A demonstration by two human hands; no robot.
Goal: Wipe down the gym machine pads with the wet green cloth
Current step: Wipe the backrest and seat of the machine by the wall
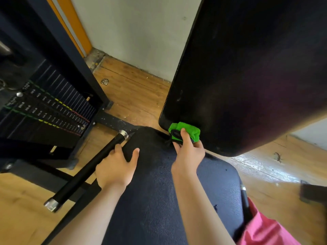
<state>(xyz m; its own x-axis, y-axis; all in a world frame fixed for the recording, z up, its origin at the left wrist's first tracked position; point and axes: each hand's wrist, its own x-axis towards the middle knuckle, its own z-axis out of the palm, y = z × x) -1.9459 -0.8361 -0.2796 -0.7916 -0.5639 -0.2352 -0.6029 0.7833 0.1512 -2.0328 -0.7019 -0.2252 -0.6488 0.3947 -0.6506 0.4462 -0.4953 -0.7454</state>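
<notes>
The black back pad (247, 71) of the gym machine rises at the upper right. The dark seat pad (159, 188) lies below me in the middle. My right hand (188, 151) grips the bunched green cloth (187, 130) and holds it against the bottom left corner of the back pad, where it meets the seat. My left hand (115, 166) rests on the seat pad's left edge, thumb on top and fingers curled over the side, next to a black handle bar (88, 169).
A weight stack (46, 112) in a dark frame stands at the left. Wooden floor (134, 91) and a white wall (134, 32) lie beyond the seat. A second black handle (245, 197) sits at the seat's right edge, by pink clothing (265, 228).
</notes>
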